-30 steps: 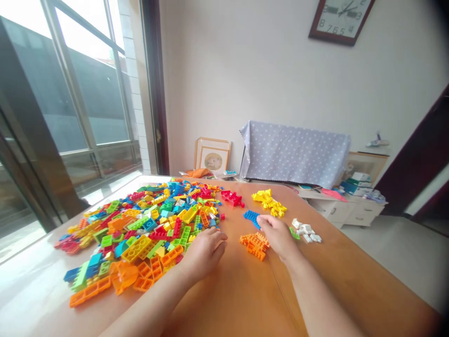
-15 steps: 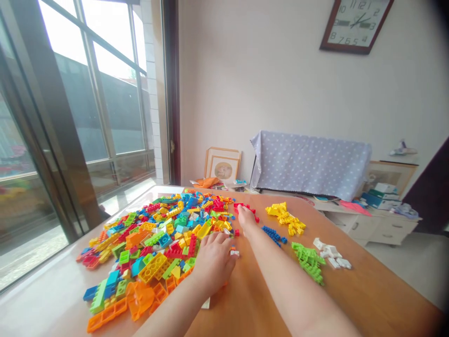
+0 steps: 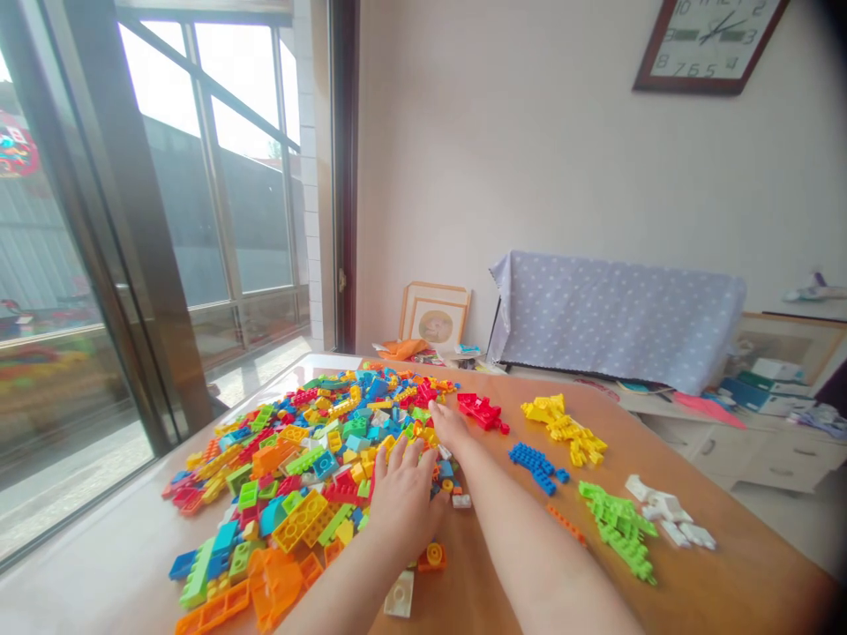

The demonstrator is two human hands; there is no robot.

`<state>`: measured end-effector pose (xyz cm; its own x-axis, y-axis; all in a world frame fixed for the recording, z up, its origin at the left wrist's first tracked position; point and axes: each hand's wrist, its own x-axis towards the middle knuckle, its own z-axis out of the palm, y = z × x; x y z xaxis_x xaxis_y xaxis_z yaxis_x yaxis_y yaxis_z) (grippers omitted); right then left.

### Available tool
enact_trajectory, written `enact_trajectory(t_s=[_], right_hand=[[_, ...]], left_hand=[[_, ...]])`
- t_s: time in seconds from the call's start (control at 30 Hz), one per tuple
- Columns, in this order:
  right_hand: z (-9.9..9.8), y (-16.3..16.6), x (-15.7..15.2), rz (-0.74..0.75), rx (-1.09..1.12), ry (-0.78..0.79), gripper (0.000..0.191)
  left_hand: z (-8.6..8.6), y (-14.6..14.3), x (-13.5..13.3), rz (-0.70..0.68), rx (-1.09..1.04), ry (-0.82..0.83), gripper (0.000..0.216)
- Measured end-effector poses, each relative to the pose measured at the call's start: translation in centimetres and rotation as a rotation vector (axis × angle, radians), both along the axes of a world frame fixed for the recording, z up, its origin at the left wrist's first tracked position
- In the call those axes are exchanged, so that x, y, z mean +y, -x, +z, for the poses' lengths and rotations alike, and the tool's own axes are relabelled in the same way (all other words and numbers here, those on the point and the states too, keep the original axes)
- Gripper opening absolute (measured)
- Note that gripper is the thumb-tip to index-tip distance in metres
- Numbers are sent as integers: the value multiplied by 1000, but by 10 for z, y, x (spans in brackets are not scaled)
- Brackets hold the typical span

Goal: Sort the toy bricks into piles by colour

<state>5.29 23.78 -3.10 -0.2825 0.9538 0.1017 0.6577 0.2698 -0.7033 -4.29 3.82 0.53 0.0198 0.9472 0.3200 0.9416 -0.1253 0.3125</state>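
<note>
My left hand point(image 3: 407, 489) rests over the right side of a big heap of mixed toy building bricks point(image 3: 311, 459), its fingers spread and nothing seen in its grasp. At the heap's far right edge is my right hand point(image 3: 450, 428), fingers pointing into the bricks. Its fingertips are partly hidden, and no brick shows in it. Beside that hand lies a group of red bricks point(image 3: 480, 410). A white brick point(image 3: 400, 594) sits below my left wrist, and an orange brick with a yellow round part point(image 3: 432, 556) is near it.
Sorted by colour on the right are yellow bricks point(image 3: 565, 428), blue bricks point(image 3: 535, 466), green bricks point(image 3: 617, 529), white bricks point(image 3: 671, 511) and an orange strip point(image 3: 566, 525). Large orange pieces point(image 3: 271, 586) lie at the heap's front. A cloth-covered object point(image 3: 615, 317) stands behind the wooden table.
My right hand has moved left from the red group to the heap's edge, leaving the red bricks in full view. My left hand's fingers have spread wider. The view has shifted slightly left.
</note>
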Motion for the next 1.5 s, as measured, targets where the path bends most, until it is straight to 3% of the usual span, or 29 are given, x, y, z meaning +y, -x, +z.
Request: enact_trajectory(t_s=[0.23, 0.37, 0.97, 1.27, 1.5], right_hand=[[-3, 16, -4, -4, -52, -1, 61], [-2, 21, -8, 20, -72, -1, 55], [-10, 62, -6, 26, -64, -23, 47], [-13, 35, 41, -254, 42, -141, 42], [-33, 19, 92, -420, 131, -95, 30]], left_hand=[[-17, 9, 7, 22, 56, 35, 78], [-17, 13, 4, 3, 98, 34, 82], [-6, 53, -6, 9, 218, -84, 61], [-10, 54, -7, -5, 153, -93, 61], [-10, 53, -8, -23, 114, -67, 64]])
